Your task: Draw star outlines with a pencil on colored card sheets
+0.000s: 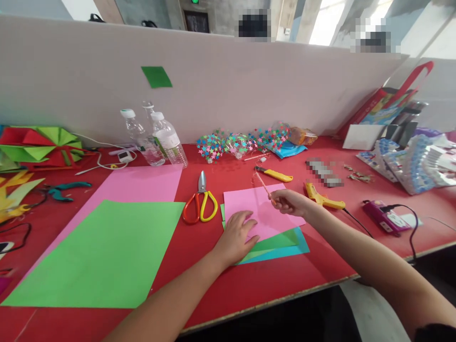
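My left hand [238, 237] lies with its fingers spread on a pink sheet of paper [263, 209], over the sheet's lower left part. Beneath that sheet, green paper [276, 243] and blue paper [302, 243] stick out. My right hand [285, 201] is closed around a thin orange-pink stick [264, 184], perhaps a pencil, whose far end points up and left over the sheet's top edge. Scissors [201, 202] with one red and one yellow handle rest left of the paper stack. Behind the sheet is a yellow utility knife [274, 174].
Large green paper [96, 251] overlaps pink paper [153, 183] at left. Plastic bottles [169, 137] stand near the partition [213, 80]. A yellow glue gun [322, 197] and a purple power strip [386, 217] with cords lie right. Teal pliers [66, 191] lie far left.
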Demonstrator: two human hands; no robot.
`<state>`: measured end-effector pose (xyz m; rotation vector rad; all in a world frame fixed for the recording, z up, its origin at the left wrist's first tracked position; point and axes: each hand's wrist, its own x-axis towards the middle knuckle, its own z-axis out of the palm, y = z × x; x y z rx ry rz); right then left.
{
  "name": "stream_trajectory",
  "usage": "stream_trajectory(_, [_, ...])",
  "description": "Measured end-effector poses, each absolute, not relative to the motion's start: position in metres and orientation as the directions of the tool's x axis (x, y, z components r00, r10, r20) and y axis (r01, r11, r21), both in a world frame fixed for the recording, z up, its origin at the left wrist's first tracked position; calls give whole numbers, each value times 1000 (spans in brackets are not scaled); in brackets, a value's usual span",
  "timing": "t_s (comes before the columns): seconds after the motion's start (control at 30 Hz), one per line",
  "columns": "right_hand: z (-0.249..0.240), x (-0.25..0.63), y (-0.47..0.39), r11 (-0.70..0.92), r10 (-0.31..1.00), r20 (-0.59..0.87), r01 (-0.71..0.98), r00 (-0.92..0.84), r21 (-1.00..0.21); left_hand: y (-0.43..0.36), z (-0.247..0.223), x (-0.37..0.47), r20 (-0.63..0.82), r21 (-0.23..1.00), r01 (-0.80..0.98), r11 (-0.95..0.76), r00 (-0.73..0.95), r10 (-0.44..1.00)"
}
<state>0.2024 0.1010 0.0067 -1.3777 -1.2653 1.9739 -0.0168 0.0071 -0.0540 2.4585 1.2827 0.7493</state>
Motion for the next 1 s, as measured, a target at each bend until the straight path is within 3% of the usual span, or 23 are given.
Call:
stream_trajectory(0.23, [13,210,86,-338,797,-386,186,-464,-922,16,-58,-25,325,433,763,-480,365,873])
stream_trajectory(0.4, [5,202,95,-89,900,-176,228,-400,-970,19,-66,-27,271,410,813,-414,325,906])
stream_trajectory(0.53, [-12,201,94,117,935,-4,320,-353,-940,17,-65,-26,243,398,812,-427,355,903])
stream_trajectory(0.6, [-25,203,91,281,912,102,424,-397,-861,17,-62,-28,233,388,808,-444,380,895])
stream_trajectory(0.7, [-43,209,88,605,777,266,559,-570,-568,22,-58,-37,211,360,808,-467,417,884])
stream_trajectory(0.77, [-49,214,88,714,690,299,553,-659,-429,26,-57,-43,193,337,813,-476,435,879])
stream_trajectory(0.9, [-43,221,86,779,624,343,524,-702,-344,30,-58,-47,172,300,821,-486,454,874])
stream_trajectory(1.0, [-32,220,77,818,556,293,449,-778,-361,27,-58,-43,181,265,834,-485,451,874])
